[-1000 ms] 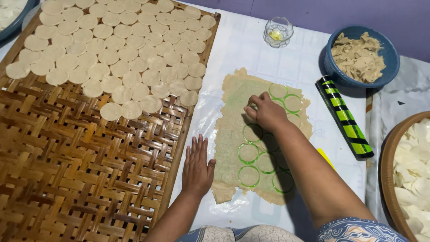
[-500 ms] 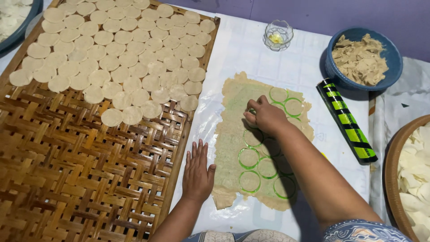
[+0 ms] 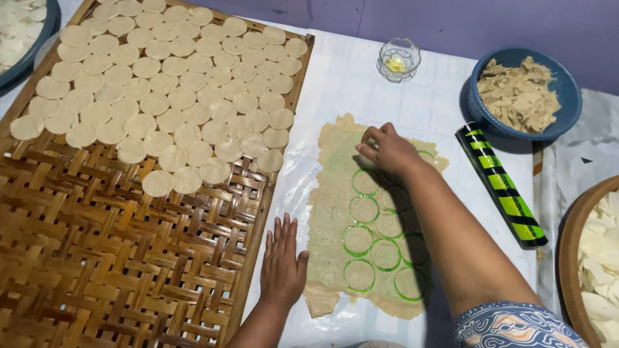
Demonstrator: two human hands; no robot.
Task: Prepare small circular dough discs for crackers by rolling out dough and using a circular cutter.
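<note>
A thin sheet of rolled dough [image 3: 330,212] lies on a white plastic sheet. Several green-edged circles are cut into its right half. My right hand [image 3: 387,150] is shut on a small round cutter, pressing it onto the dough near the far end. My left hand [image 3: 282,261] rests flat and open on the plastic, touching the dough's left edge. Many cut dough rounds [image 3: 167,84] lie in rows on a woven bamboo tray [image 3: 97,258] to the left.
A black and green striped rolling pin [image 3: 501,184] lies right of the dough. A blue bowl of dough scraps [image 3: 520,93] and a small glass dish [image 3: 398,60] stand at the back. A basket of white pieces [image 3: 596,258] sits at the right edge.
My right hand has shifted the cutter a little to the left on the dough's far end. The left hand has stayed flat beside the dough.
</note>
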